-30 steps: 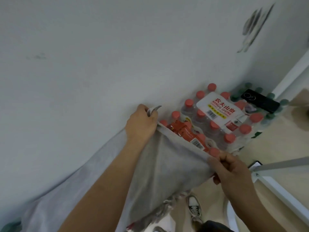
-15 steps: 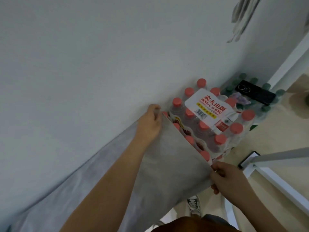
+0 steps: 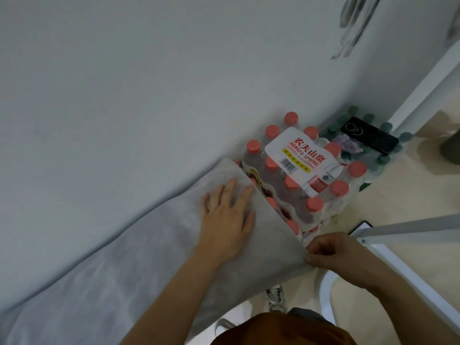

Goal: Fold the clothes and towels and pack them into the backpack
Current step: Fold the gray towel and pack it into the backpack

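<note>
"Since you stand nearer than I do, how do the fingers lie?"

"On the left hand (image 3: 227,220) the fingers (image 3: 230,192) are straight and a little spread. They lie flat on the grey cloth (image 3: 149,257), palm down. On the right hand (image 3: 333,252) they are curled in, and the thumb and fingertips pinch the cloth at its near corner."

"And the cloth itself, where is it?"

"It is spread along a pale flat surface (image 3: 124,83) (a tabletop or something else, I can't tell from here). It runs from the lower left up to the left hand. Its right end makes one straight edge, from just past the left fingertips down to the right hand's pinch. The left hand rests close inside that edge, and the right hand holds the corner out past the surface."

"What's beyond that edge?"

"A shrink-wrapped pack of water bottles (image 3: 298,185) with red caps sits just beside the cloth, and the cloth's edge hides part of it. The white label (image 3: 298,153) on top reads NONGFU SPRING. Behind that pack is a second lot, the green-capped bottles (image 3: 384,159), with a black phone (image 3: 369,138) lying across them, camera rings up. Both lots stand on a beige floor (image 3: 410,190)."

"Anything else near the person?"

"A white metal frame (image 3: 408,225) slants in from the right, just above the right wrist. Below the cloth's hanging corner a shoe (image 3: 276,297) shows on the floor. An orange top (image 3: 286,329) fills the bottom of the view."
</note>
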Demonstrator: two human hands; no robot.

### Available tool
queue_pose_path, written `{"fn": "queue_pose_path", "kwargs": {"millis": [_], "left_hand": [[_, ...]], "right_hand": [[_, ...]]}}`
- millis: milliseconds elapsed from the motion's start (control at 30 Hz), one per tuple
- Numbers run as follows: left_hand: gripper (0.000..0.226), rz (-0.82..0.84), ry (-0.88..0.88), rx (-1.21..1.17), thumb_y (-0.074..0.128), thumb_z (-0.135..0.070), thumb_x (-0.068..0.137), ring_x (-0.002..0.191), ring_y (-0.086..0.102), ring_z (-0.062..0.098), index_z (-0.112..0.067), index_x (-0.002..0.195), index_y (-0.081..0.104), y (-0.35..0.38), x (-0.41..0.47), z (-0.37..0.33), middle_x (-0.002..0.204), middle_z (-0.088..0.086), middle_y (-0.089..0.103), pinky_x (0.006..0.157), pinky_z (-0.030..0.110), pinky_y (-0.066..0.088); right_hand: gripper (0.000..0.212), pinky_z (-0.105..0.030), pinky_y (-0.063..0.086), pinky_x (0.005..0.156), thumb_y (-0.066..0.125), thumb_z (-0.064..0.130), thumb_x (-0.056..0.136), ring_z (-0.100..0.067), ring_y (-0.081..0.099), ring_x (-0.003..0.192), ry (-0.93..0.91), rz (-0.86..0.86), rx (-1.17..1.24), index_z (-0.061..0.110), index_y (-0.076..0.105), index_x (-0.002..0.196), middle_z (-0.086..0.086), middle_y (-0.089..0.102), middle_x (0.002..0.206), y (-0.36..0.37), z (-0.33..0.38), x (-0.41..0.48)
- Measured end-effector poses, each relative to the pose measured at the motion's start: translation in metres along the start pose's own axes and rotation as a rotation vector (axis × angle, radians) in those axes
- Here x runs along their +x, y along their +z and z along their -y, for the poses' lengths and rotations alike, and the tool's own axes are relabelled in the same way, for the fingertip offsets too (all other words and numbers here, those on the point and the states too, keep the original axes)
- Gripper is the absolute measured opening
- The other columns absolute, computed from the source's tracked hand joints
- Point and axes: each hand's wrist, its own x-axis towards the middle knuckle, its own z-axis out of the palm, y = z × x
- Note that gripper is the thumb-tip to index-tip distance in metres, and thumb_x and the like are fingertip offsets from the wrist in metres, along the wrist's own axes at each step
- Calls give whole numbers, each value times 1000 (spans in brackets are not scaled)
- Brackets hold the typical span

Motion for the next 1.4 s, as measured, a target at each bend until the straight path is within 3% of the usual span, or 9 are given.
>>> {"fn": "queue_pose_path", "kwargs": {"millis": [100, 233, 433, 600, 800, 1067, 1200, 1333, 1400], "left_hand": [[49, 75, 155, -261, 29, -43, 87, 93, 55, 23, -26, 125, 54, -11, -22, -36, 109, 4, 55, 78, 38, 50], [50, 283, 249, -305, 14, -52, 92, 88, 58, 18, -41, 136, 35, -8, -47, -82, 107, -2, 60, 74, 36, 50], [33, 196, 130, -528, 36, -42, 99, 59, 48, 12, -21, 87, 58, -10, -41, -91, 68, -4, 54, 56, 30, 42], [25, 171, -180, -792, 62, -38, 84, 56, 53, 8, -21, 66, 57, -20, -40, -82, 63, -2, 60, 55, 28, 46], [20, 207, -252, -913, 68, -16, 85, 67, 57, 6, -33, 76, 64, -27, -47, -64, 70, -13, 61, 68, 24, 50], [31, 185, -240, -895, 60, -2, 87, 67, 53, -21, -20, 110, 71, -40, -69, -41, 84, -21, 60, 67, -1, 36], [28, 133, -317, -940, 58, -3, 90, 76, 56, -21, -19, 107, 73, -41, -82, -25, 97, -15, 68, 74, 1, 40], [33, 137, -419, -1039, 60, 1, 86, 77, 61, -13, -23, 105, 74, -44, -100, -14, 85, -26, 65, 75, 8, 46], [36, 111, -415, -1055, 57, 2, 86, 87, 62, -11, -23, 106, 73, -47, -111, -11, 93, -25, 67, 81, 10, 47]], "right_hand": [[10, -20, 54, 69, 72, 8, 80, -13, 67, 72, -20, 7, 23, 16, 72, 74, 0, 71, 73, -6, 0, -2], [11, -27, 56, 75, 71, 5, 80, -19, 70, 79, -44, 32, 90, 8, 67, 90, -8, 73, 78, -7, 4, -6], [28, -21, 53, 69, 67, -2, 82, -20, 71, 78, -45, 78, 217, 7, 45, 98, -14, 73, 78, -9, 13, -13], [15, -25, 54, 69, 64, 14, 89, -13, 69, 72, -98, 57, 30, 18, 58, 102, -6, 73, 77, -17, 34, -8], [21, -25, 43, 62, 54, 26, 92, -9, 59, 70, -303, -250, -286, 20, 65, 75, 5, 65, 74, -14, 102, 45], [24, -34, 47, 74, 57, 33, 88, -33, 63, 94, -316, -390, -616, 11, 64, 92, -13, 68, 99, 36, 135, 140], [22, -32, 47, 69, 59, 25, 83, -32, 65, 87, -285, -413, -473, 6, 68, 88, -14, 69, 91, 46, 140, 151], [7, -35, 46, 66, 60, -1, 78, -28, 59, 73, -149, -213, 291, -5, 66, 78, -16, 62, 72, 40, 152, 143], [8, -33, 45, 68, 60, -2, 81, -26, 57, 76, -163, -167, 342, 1, 67, 84, -14, 63, 77, 38, 158, 141]]}}
